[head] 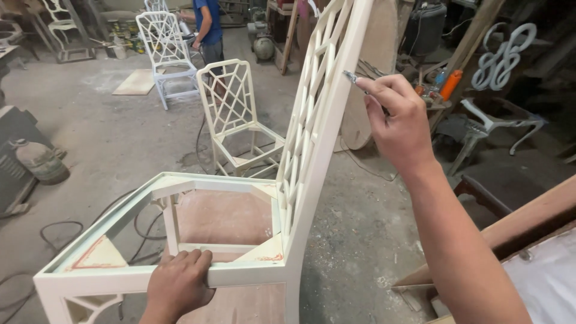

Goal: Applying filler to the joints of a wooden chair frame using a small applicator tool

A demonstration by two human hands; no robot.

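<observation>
Dusty concrete floor [108, 132], bearing cream lattice-back chair frames [234, 114], a flat board [137, 82], black cables [60, 231], a grey jug [41, 161].

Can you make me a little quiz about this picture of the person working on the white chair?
1. True or false: the left hand rests on the front rail of the chair frame.
2. What does the right hand hold? A) a paintbrush B) a thin metal tool C) a hammer
3. Fill in: the tool's tip is at the edge of the chair's ______ back.

Key: 1. True, its fingers curl over the rail. 2. B, pinched in the fingertips. 3. Lattice. Two more lattice chairs stand behind on the dusty floor, near another person.
</observation>
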